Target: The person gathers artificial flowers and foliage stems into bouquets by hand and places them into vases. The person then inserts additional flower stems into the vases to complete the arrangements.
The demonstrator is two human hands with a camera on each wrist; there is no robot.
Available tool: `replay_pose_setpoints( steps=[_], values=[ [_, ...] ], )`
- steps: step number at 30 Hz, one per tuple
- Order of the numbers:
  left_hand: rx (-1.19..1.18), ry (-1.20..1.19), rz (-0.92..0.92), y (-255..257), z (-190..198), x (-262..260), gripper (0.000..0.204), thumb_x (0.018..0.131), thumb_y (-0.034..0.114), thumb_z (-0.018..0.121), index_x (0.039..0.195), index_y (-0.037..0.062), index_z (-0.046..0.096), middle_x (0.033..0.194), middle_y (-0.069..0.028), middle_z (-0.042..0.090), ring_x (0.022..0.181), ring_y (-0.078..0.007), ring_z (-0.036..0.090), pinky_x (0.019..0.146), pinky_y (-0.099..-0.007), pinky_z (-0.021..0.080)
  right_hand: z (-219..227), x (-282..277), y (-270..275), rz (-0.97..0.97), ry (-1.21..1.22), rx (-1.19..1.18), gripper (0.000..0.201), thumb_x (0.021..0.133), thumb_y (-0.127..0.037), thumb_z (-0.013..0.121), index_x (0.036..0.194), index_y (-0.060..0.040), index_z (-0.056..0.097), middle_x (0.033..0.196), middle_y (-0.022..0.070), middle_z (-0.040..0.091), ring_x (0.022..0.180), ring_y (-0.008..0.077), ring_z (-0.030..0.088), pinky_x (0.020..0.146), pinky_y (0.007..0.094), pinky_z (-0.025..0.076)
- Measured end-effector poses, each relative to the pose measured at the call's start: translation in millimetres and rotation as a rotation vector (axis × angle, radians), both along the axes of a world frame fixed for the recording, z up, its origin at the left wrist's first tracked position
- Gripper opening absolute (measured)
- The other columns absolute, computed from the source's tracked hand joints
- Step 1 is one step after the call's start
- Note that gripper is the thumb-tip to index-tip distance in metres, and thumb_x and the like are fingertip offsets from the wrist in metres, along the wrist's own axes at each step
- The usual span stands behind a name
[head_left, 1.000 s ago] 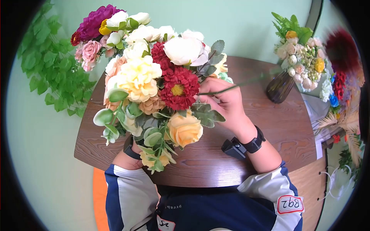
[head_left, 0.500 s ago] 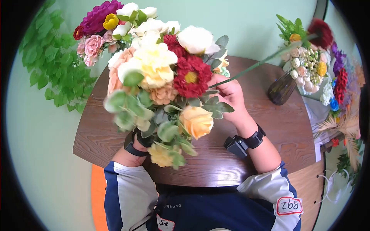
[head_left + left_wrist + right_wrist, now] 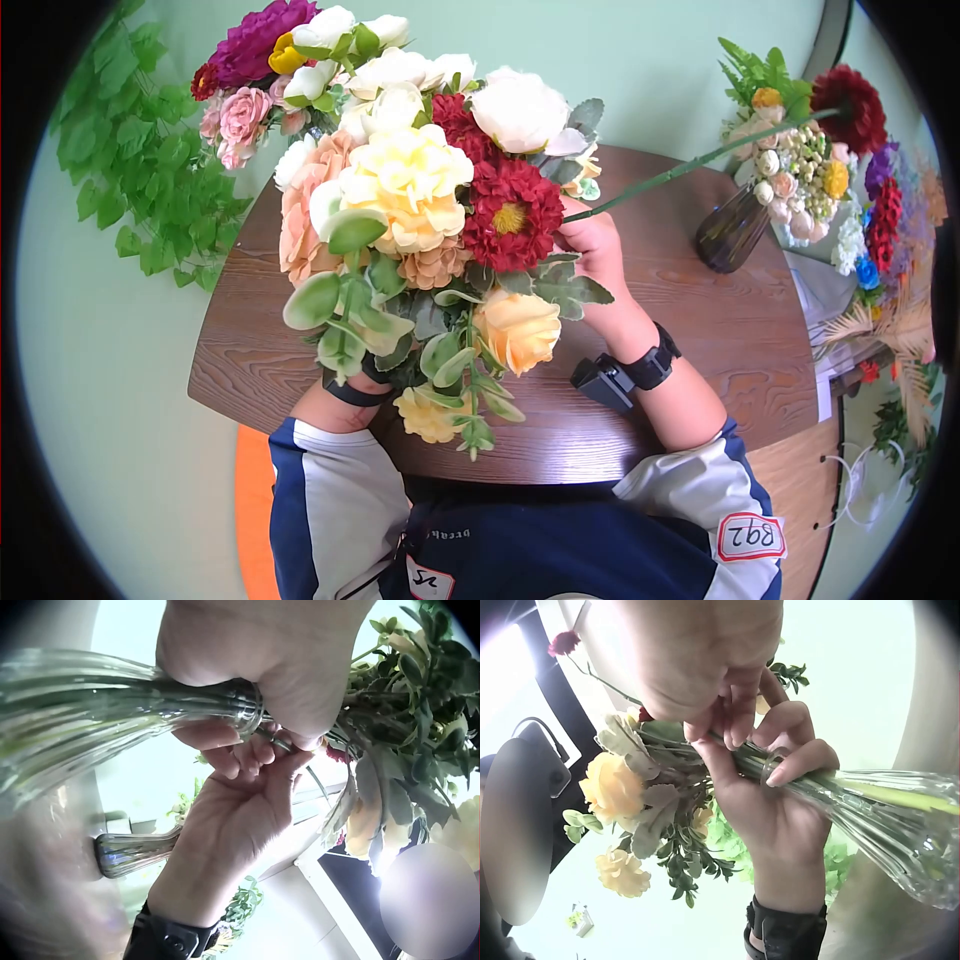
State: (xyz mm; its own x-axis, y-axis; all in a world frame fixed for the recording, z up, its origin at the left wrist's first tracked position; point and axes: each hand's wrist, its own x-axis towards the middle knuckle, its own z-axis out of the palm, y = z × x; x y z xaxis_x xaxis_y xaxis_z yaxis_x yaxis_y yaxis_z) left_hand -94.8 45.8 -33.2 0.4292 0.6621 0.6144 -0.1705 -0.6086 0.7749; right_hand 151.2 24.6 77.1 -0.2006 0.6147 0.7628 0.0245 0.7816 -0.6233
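Observation:
My left hand [image 3: 780, 817] grips the neck of a ribbed clear glass vase [image 3: 900, 825], its fingers curled round the rim and the stems. In the head view that hand is hidden under the bouquet, which has a cream flower [image 3: 408, 190], a red flower [image 3: 512, 212] and a peach rose [image 3: 517, 330]. With my right hand [image 3: 598, 255] I pinch the green stem [image 3: 680, 172] of a dark red flower [image 3: 850, 108]. Its head points out to the right, while its lower end passes behind the bouquet. Both hands meet close to the vase rim in the wrist views.
A dark glass vase [image 3: 728, 235] of pale flowers stands at the table's right back. Purple and pink flowers [image 3: 245, 110] rise behind the bouquet at left. Leafy vines [image 3: 140, 170] hang on the wall. More flowers [image 3: 880, 230] lie beyond the brown table's [image 3: 260, 345] right edge.
The bouquet has shifted to the right. The dark red flower swung inward, then slightly back out, and its stem's lower end went from in front of the bouquet to behind the red bloom.

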Motion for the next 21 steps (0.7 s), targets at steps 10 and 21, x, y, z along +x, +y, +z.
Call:
replay_pose_setpoints(
  steps=[10,21],
  values=[
    [0.034,0.023,0.046,2,-10,-10,0.032,0.092,0.028,0.043,0.072,0.0055,0.054,0.084,-0.0135,0.056,0.082,-0.0273,0.055,0.065,-0.0350,0.045,0,-2,0,0.015,0.046,-0.025,0.002,0.081,0.005,0.056,0.080,0.0027,0.056,0.074,0.0057,0.061,0.058,0.0086,0.056,0.051,0.0206,0.045],
    [0.052,0.043,0.087,3,-15,-11,0.031,0.091,0.027,0.044,0.074,0.0051,0.055,0.085,-0.0138,0.056,0.082,-0.0278,0.055,0.065,-0.0353,0.045,6,-4,-3,0.010,-0.036,0.022,0.006,0.081,0.007,0.053,0.079,0.0021,0.056,0.068,0.0052,0.060,0.055,0.0089,0.057,0.049,0.0207,0.046]
  ],
)
